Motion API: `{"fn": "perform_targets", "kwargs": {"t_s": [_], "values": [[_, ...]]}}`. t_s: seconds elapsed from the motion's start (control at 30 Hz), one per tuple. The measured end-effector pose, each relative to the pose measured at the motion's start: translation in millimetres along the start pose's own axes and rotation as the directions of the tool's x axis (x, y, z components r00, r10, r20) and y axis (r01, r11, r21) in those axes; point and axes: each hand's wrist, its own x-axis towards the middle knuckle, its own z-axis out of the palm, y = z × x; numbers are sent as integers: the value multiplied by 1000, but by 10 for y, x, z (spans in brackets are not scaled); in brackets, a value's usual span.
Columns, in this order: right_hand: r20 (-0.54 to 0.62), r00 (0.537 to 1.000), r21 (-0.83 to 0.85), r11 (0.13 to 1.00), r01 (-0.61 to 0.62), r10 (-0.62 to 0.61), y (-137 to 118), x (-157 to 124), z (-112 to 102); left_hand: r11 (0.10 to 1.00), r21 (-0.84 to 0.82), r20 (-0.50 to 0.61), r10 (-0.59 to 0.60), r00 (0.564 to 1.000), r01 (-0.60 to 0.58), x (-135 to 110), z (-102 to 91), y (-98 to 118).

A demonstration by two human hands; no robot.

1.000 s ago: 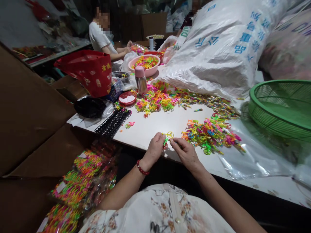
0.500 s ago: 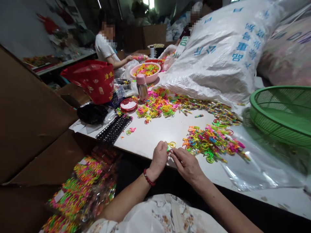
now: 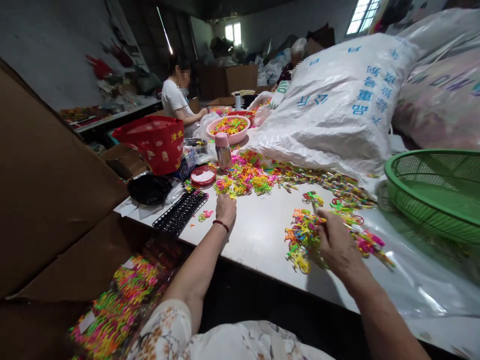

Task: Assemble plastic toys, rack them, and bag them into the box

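One left hand [image 3: 226, 211], fingers curled, nearest the loose multicoloured plastic bicycle-shaped pieces [image 3: 247, 176] just ahead; right hand [image 3: 339, 244], half-curled, over a mixed-colour plastic heap [image 3: 299, 234]; holds unclear.

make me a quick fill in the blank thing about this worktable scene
1. The steel bottle has a ____ cap.
2. Colourful plastic pieces lie near it, by the wearer's ____ hand.
3. The large mesh basket at the far right is ____.
4. The big white sack in front bears ____ print.

Missing words: pink; left; green; blue
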Motion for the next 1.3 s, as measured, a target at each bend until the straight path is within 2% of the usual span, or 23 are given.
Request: {"fn": "perform_targets", "kwargs": {"t_s": [0.07, 0.13, 0.3, 0.33, 0.4, 0.47, 0.5, 0.63, 0.7, 0.73, 0.87, 0.97, 1.03, 1.1, 1.2, 1.3], "values": [[151, 986, 214, 971, -107, 76, -192, -164, 145, 998, -64, 43, -24, 999, 27, -35, -2, -29], [316, 938, 354, 900, -254, 141, -345, -315, 290, 986, -151, 90, -57, 994, 71, -159, -2, -52], [572, 786, 487, 675, -554, 232, -507, -480, 571, 880, -386, 287, -169, 943, 275, -643, -80, -58], [601, 764, 504, 632, -590, 234, -525, -479, 605, 834, -442, 340, -184, 922, 330, -742, -114, -50], [634, 737, 528, 564, -635, 236, -567, -459, 650, 683, -570, 460, -195, 866, 456, -922, -189, -29], [646, 725, 555, 504, -662, 239, -613, -430, 661, 507, -657, 562, -164, 811, 558, -1071, -256, -13], [652, 721, 573, 471, -671, 235, -634, -416, 658, 452, -676, 591, -140, 794, 583, -1132, -281, -9], [701, 690, 610, 350, -711, 180, -674, -391, 633, 421, -671, 640, -85, 763, 610, -1286, -319, -10], [726, 665, 581, 360, -730, 175, -668, -400, 645, 421, -666, 646, -88, 759, 616, -1325, -314, -8], [722, 667, 568, 394, -723, 183, -662, -406, 660, 429, -665, 642, -91, 761, 612, -1341, -311, -5], [629, 746, 525, 586, -617, 221, -651, -412, 747, 481, -658, 634, -61, 771, 579, -1406, -312, 3], [595, 785, 525, 656, -542, 173, -682, -387, 809, 521, -648, 650, -1, 760, 555, -1457, -338, -5], [569, 811, 569, 646, -509, 137, -717, -371, 851, 558, -635, 655, 23, 755, 534, -1481, -366, -17], [545, 822, 605, 601, -522, 165, -758, -362, 897, 594, -621, 646, 18, 763, 511, -1488, -402, -34], [560, 800, 609, 548, -573, 215, -828, -356, 964, 632, -598, 627, -13, 779, 493, -1464, -472, -70], [612, 769, 601, 523, -604, 183, -906, -343, 1025, 655, -564, 656, -15, 755, 503, -1408, -553, -122]]}}
